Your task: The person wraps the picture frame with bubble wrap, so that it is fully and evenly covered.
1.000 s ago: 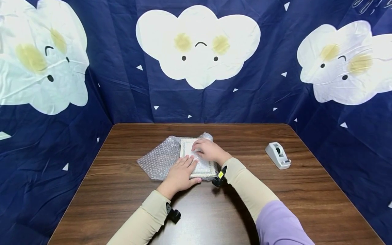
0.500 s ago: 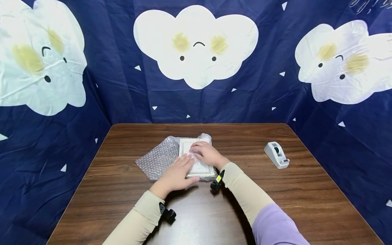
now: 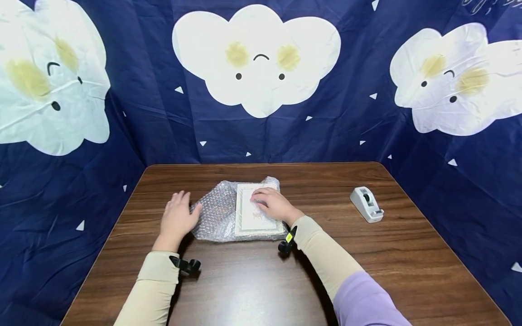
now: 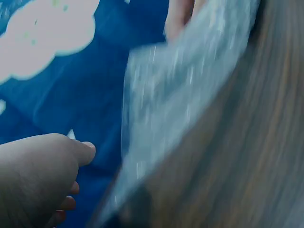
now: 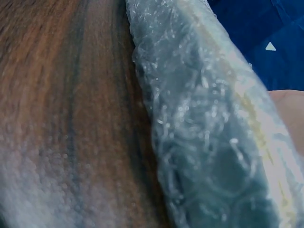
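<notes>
A pale rectangular frame (image 3: 244, 222) lies flat on a sheet of bubble wrap (image 3: 218, 208), which stretches out to its left and also shows along its near and far edges. My right hand (image 3: 275, 204) rests on top of the frame, fingers slightly bent. At the wrap's left end is my left hand (image 3: 176, 219), fingers straight, the thumb by the wrap's edge. The left wrist view, blurred, has the left hand (image 4: 42, 171) beside the raised-looking bubble wrap (image 4: 161, 104). In the right wrist view, bubble wrap (image 5: 190, 109) covers the frame's side, with part of the right hand (image 5: 290, 111) beyond.
A white tape dispenser (image 3: 367, 204) stands on the right part of the wooden table (image 3: 408, 262). Behind the table and at both sides hangs a dark blue cloth (image 3: 163, 131) printed with white clouds.
My left hand has left the frame and moved left to the far end of the bubble wrap, whose left part looks shifted. The right hand has stayed on the frame.
</notes>
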The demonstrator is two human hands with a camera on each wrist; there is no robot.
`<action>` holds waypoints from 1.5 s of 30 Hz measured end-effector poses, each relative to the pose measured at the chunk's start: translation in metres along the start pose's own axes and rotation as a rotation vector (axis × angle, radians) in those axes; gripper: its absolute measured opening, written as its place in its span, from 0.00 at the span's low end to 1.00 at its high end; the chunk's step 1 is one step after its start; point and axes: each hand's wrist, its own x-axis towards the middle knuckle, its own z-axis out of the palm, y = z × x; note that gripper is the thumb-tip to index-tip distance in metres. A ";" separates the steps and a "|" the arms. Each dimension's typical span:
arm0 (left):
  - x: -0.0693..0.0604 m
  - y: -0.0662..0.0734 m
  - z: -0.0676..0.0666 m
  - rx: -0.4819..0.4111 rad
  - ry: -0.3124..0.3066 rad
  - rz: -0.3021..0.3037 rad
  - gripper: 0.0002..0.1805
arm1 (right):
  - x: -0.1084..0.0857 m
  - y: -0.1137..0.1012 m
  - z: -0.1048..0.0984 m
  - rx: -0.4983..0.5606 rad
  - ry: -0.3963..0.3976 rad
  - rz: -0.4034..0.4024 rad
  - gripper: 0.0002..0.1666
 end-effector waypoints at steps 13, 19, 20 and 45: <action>-0.009 -0.032 0.012 -0.128 0.069 -0.151 0.24 | 0.000 0.000 0.002 0.028 0.042 -0.017 0.14; -0.006 -0.032 0.015 -0.299 0.088 -0.214 0.22 | -0.001 0.000 0.002 0.037 0.053 -0.017 0.14; -0.005 -0.031 0.016 -0.352 0.103 -0.216 0.21 | -0.001 -0.001 0.002 0.041 0.058 -0.019 0.14; 0.007 0.055 -0.004 -1.095 0.049 -0.164 0.12 | -0.001 -0.002 0.000 0.051 0.063 -0.013 0.14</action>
